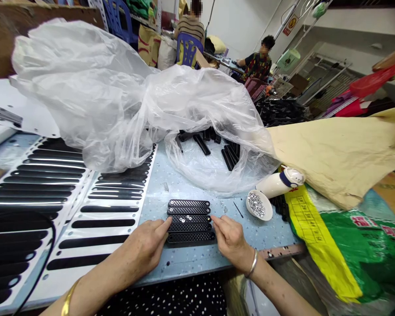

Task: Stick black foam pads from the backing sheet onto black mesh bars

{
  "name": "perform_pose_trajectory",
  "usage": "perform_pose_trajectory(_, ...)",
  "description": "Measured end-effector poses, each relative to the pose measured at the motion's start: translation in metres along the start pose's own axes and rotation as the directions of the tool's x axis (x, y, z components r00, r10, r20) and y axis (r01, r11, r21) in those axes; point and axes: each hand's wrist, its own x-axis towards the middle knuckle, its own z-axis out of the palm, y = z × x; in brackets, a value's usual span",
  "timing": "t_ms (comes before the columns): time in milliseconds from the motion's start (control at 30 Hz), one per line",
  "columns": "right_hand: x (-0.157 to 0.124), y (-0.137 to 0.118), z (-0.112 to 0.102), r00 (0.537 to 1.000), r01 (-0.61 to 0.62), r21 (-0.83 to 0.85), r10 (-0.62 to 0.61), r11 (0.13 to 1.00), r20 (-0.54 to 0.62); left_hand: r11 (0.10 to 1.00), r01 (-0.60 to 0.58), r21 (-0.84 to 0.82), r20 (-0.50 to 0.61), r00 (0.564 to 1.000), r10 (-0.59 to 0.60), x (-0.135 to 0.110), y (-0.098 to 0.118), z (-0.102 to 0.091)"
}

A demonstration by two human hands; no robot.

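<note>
Several black textured strips (189, 227) with rounded ends lie side by side in front of me, and small metal rings sit in holes at the ends of the upper ones. A few loose silver rings (184, 218) rest on the middle strip. My left hand (150, 240) is closed, its thumb and index finger pressed against the left end of that strip. At the opposite end, my right hand (231, 237) has its fingers curled together, the tips touching the strip by its end hole. Whatever small piece those tips may hold is too small to make out.
A white bowl (267, 210) of silver rings and a white bottle (272, 184) stand right. Clear plastic (197, 94) holding more black strips covers the back. Sheets of black strips (98, 208) lie left. A thin black stick (238, 210) lies near the bowl. Two people sit beyond.
</note>
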Motion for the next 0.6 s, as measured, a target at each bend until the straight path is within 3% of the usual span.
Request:
perform_pose_trajectory(400,-0.0024,-0.0001,0.0009,0.997,0.07,-0.046,-0.068,0.996,0.047,1.0,0.021,-0.014,0.03,0.999,-0.021,0.0013,0.0004,-0.0001)
perform_pose_trajectory(600,0.0049,0.0021,-0.0043,0.997,0.055,0.012,-0.056,0.998,0.057,0.999,0.034,-0.036,0.025,0.999,-0.033,0.0003,0.0003,0.0002)
